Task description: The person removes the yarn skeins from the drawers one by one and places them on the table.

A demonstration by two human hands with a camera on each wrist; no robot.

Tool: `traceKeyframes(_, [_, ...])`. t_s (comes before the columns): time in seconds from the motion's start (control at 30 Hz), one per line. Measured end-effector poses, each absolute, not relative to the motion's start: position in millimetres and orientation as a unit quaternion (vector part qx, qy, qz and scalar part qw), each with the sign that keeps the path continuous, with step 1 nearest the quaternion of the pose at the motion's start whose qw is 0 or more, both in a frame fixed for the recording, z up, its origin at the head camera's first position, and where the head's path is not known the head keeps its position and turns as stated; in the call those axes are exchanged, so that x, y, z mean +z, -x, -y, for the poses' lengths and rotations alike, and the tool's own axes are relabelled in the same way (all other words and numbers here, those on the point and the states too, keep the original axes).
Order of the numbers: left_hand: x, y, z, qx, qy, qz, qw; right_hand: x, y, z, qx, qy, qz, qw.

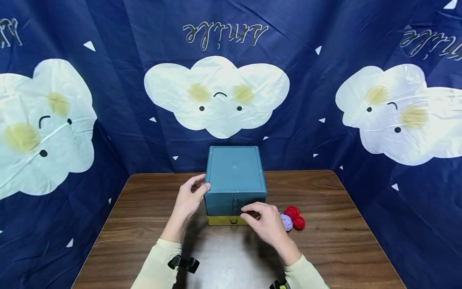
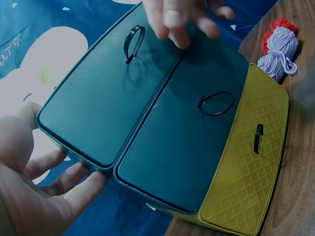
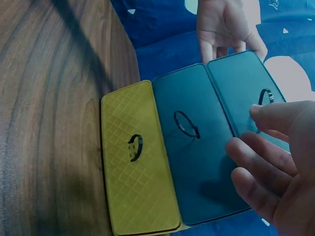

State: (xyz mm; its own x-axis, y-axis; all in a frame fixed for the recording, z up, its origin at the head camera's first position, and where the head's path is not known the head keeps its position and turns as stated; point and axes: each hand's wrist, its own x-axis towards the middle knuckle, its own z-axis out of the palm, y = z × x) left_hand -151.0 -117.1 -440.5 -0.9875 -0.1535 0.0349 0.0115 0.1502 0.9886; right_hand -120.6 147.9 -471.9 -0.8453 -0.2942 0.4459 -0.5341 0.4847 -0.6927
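A small stacked drawer box (image 1: 234, 168) has two teal drawer fronts above a yellow one (image 2: 246, 152) with a diamond pattern. Each front carries a thin black loop pull. My left hand (image 1: 191, 195) rests against the box's left side near the top, fingertips on the side wall and thumb by the upper edge. In front of the box, my right hand (image 1: 265, 220) hovers with thumb and fingers apart, close to the top drawer's loop (image 2: 134, 44). The left wrist view shows a gap between that hand and the loop. The middle drawer's loop (image 3: 187, 124) hangs untouched.
Right of the box lie balls of red yarn (image 1: 293, 212) and a lilac yarn bundle (image 2: 279, 51), partly behind my right hand in the head view. The box stands on a brown wooden table (image 1: 144, 224). A blue cloth (image 1: 306, 148) with cloud prints surrounds the table.
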Motion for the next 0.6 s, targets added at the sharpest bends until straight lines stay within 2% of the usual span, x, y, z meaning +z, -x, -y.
traceKeyframes(0.6, [-442, 151, 115, -0.644, -0.051, 0.760, 0.068, -506, 128, -143, 0.424, -0.274, 0.861, 0.063])
